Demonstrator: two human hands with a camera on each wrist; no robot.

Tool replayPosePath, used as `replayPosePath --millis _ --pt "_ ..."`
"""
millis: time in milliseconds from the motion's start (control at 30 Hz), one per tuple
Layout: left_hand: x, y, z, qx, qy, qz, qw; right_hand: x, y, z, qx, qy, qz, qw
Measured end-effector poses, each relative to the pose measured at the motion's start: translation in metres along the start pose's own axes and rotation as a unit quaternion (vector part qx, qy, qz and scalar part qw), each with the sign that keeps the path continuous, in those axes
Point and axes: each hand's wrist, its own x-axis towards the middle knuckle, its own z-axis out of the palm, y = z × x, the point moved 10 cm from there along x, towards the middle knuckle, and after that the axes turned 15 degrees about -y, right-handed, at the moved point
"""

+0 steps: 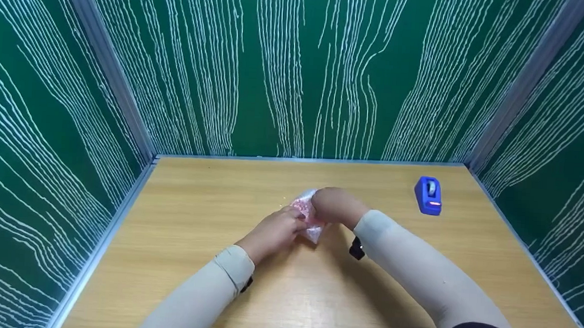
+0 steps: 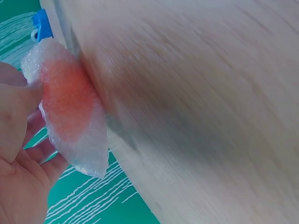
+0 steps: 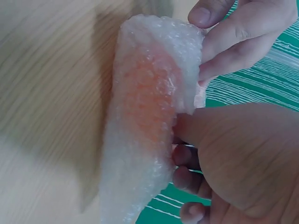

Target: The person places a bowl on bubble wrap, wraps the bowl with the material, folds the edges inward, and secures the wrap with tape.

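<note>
A bundle of bubble wrap point(image 1: 305, 204) is at the middle of the table, between both hands. Through the clear wrap shows something orange-red point(image 3: 147, 98); its kind cannot be made out. The left hand point(image 1: 278, 228) grips the near left side of the bundle, with the thumb on one face and fingers behind, as the left wrist view shows. On the other side, the right hand point(image 1: 338, 206) pinches the wrap's edge between its thumb point(image 3: 189, 128) and curled fingers. Whether the bundle touches the tabletop cannot be told.
A blue tape dispenser point(image 1: 429, 196) stands at the back right of the wooden table point(image 1: 210, 194). Green walls point(image 1: 267, 72) with white wavy lines enclose the back and both sides. Grey metal strips run along the table's edges.
</note>
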Motion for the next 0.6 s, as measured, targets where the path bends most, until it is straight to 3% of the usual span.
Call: replayPosePath --millis 67,267,367,500,600 --pt "0.001 -0.008 0.0 -0.07 0.01 -0.024 0.9972 0.0 0.004 -0.001 0.01 0.021 0.003 0.9997" --pt "0.004 -0.006 0.001 0.001 0.002 -0.024 0.9997 -0.001 0.017 0.0 0.04 0.055 0.016 0.9975" --pt "0.003 -0.01 0.002 -0.031 0.003 -0.04 0.9987 -0.001 0.026 0.006 0.11 0.036 0.026 0.993" --pt "0.001 -0.012 0.002 -0.045 0.005 -0.045 0.998 0.0 0.036 0.015 0.213 0.001 0.032 0.9765" --pt "0.0 -0.003 0.003 0.049 -0.005 -0.019 0.9986 0.001 0.041 0.02 0.258 -0.015 0.03 0.9656"
